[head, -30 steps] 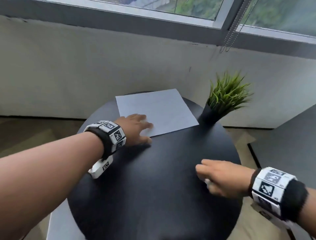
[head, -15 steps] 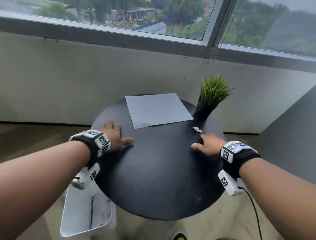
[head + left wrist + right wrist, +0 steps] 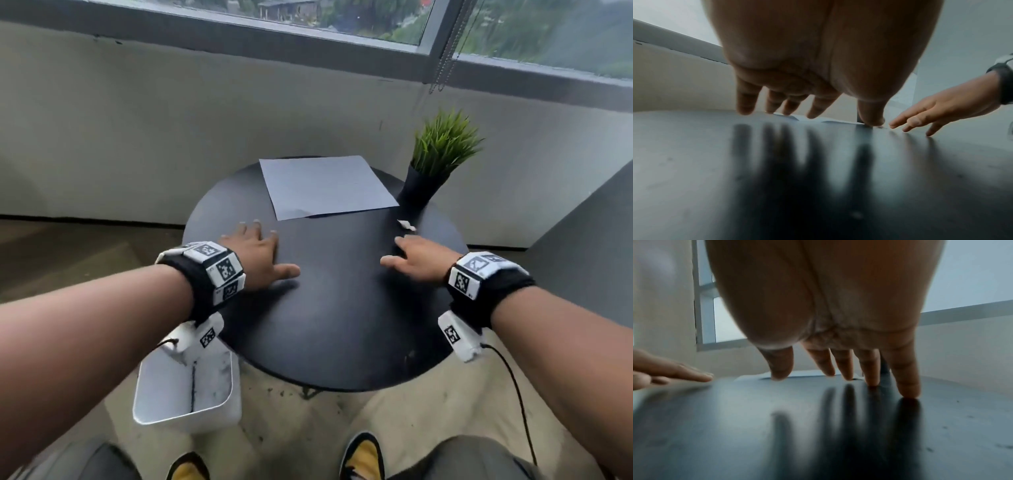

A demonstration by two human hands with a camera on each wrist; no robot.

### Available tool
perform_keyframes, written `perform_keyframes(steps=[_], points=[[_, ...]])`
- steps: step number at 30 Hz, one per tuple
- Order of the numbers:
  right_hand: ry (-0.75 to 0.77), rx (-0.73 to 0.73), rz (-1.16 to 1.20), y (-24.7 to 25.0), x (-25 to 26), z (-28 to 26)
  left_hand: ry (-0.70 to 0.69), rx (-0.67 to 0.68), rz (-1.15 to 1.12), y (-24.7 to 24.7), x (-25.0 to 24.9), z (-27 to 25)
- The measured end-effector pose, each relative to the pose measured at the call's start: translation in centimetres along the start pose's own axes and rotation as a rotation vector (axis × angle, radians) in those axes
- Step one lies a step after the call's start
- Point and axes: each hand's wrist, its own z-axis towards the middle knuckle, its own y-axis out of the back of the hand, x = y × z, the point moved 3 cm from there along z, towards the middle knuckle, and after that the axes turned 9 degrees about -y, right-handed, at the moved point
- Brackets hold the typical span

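Note:
A white sheet of paper lies flat at the far side of a round black table. My left hand hovers just over the table's left part, fingers spread and straight, a short way in front of the paper's near left corner. My right hand is over the right part, fingers also straight and spread, holding nothing. A small white scrap lies just beyond its fingertips. In the left wrist view the left fingers hang above the dark tabletop; in the right wrist view the little finger touches it.
A green plant in a black pot stands at the table's far right, next to the paper. A white bin sits on the floor at the near left. A wall and window run behind; a dark panel stands at the right.
My left hand has come off the paper's corner and back toward me. My right hand has opened, and the small white scrap now lies on the table beyond it. The view has pulled back.

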Motion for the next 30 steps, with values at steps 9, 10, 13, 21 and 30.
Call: perform_keyframes(steps=[9,10,13,21,30], points=[[0.331,0.002,0.080,2.2,2.3,-0.5,-0.390,-0.033,0.040,1.5,-1.9,3.2],[0.218,-0.028,0.005,2.2,1.8,0.8,-0.343,-0.048,0.022,1.7,-1.1,4.4],[0.199,0.088,-0.220,-0.8,3.0,0.1,-0.245,-0.036,-0.022,2.2,1.2,7.1],[0.191,-0.012,-0.121,1.2,4.5,2.4,-0.306,0.006,0.130,2.2,-0.6,6.9],[0.349,-0.012,0.005,1.6,4.2,1.0,-0.483,-0.167,-0.203,3.7,-0.5,3.1]])
